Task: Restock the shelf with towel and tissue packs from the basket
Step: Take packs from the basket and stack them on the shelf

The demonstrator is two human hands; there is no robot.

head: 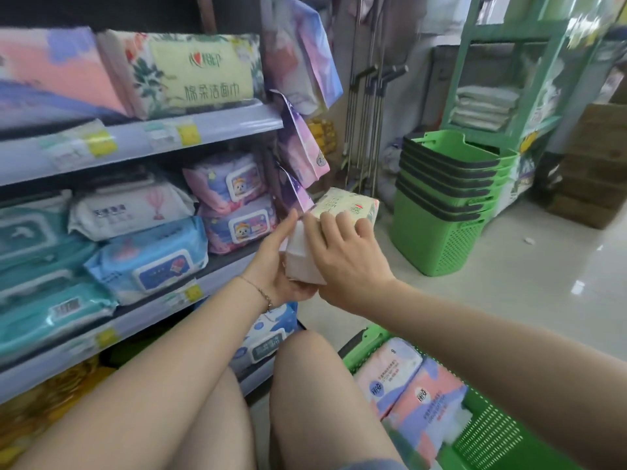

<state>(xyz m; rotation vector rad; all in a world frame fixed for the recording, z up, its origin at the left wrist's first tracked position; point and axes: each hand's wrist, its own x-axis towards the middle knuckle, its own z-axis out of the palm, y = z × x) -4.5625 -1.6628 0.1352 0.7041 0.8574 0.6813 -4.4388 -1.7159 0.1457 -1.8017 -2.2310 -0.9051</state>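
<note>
pack: pale floral soft pack point(342, 212), held up in front of the shelf point(210, 128) end, not yet on it
left hand point(271, 262): cups pack's near end from below
right hand point(342, 252): fingers spread over pack's top
feel: likely light, squashy, slick film wrap
grip: best by both short ends
basket point(488, 432): by my knee, pink-blue packs point(407, 391) left inside

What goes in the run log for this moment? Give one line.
phase: shelving | left hand: holds tissue pack | right hand: on same pack | basket: packs remain | shelf: stocked
</note>
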